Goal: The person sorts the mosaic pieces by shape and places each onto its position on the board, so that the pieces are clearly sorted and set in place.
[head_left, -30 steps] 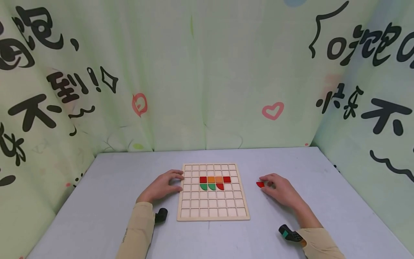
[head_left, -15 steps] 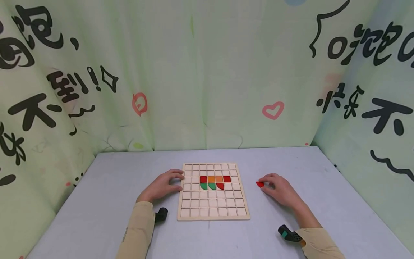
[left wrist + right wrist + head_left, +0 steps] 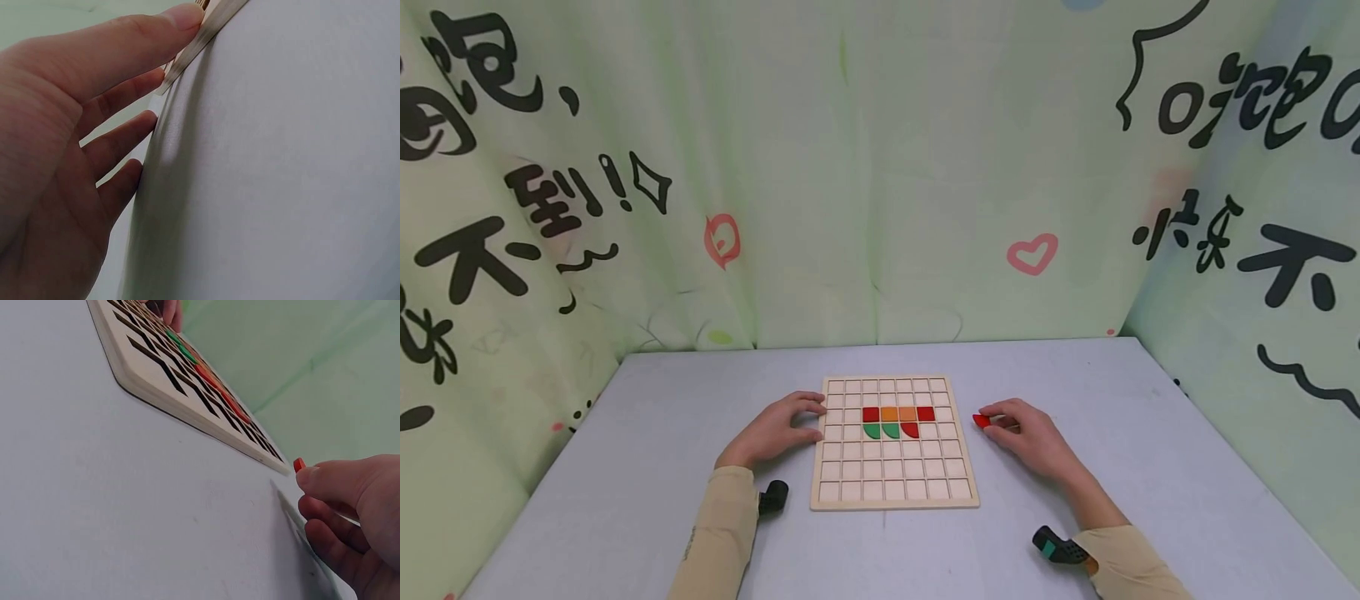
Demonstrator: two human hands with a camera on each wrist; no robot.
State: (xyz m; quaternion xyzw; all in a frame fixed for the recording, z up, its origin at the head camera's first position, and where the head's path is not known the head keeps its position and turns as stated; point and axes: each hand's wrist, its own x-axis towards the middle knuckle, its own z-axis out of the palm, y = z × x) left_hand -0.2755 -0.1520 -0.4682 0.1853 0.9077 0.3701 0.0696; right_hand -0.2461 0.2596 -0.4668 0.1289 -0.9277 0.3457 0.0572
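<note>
A wooden grid board point(image 3: 895, 505) lies on the table. Four-sided tiles form a row on it: a red tile point(image 3: 870, 414) at each end and orange tiles point(image 3: 889, 414) between them. Below them sit green quarter-round tiles point(image 3: 872, 432) and a red quarter-round tile point(image 3: 911, 430). My left hand point(image 3: 771, 432) rests against the board's left edge, thumb and fingers spread along it; in the left wrist view its thumb point(image 3: 184, 17) touches the rim. Just right of the board, my right hand point(image 3: 1030, 435) pinches another red quarter-round tile point(image 3: 299, 464) between thumb and fingers, off the board.
A white-covered table point(image 3: 700, 383) extends around the board. Behind it and along both sides hang pale green curtains point(image 3: 925, 167) with black lettering. Black wrist cameras point(image 3: 773, 498) sit at both cuffs.
My right hand has moved left toward the board, carrying the red quarter-round tile. The left hand and the tiles on the board have stayed in place.
</note>
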